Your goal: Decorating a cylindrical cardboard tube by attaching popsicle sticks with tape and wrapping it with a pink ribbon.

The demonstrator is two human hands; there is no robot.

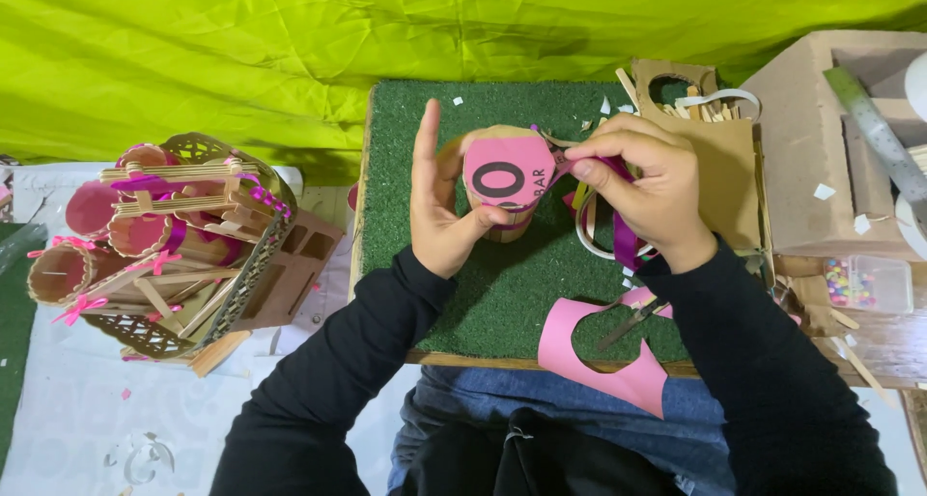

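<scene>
My left hand (439,211) holds a small cardboard cylinder (502,182) whose pink paper end faces me; the thumb presses under it and the fingers stand upright beside it. My right hand (642,192) pinches the right edge of the pink paper, with a purple ribbon (623,235) and a roll of white tape under the palm. Both hands hover over a green turf board (502,293).
A pink paper sheet (599,356) with a round hole lies at the board's front edge, scissors (632,322) on it. A basket of pink-bowed cardboard tubes (164,250) stands left. Cardboard boxes (821,139) and a bead box (864,283) sit right.
</scene>
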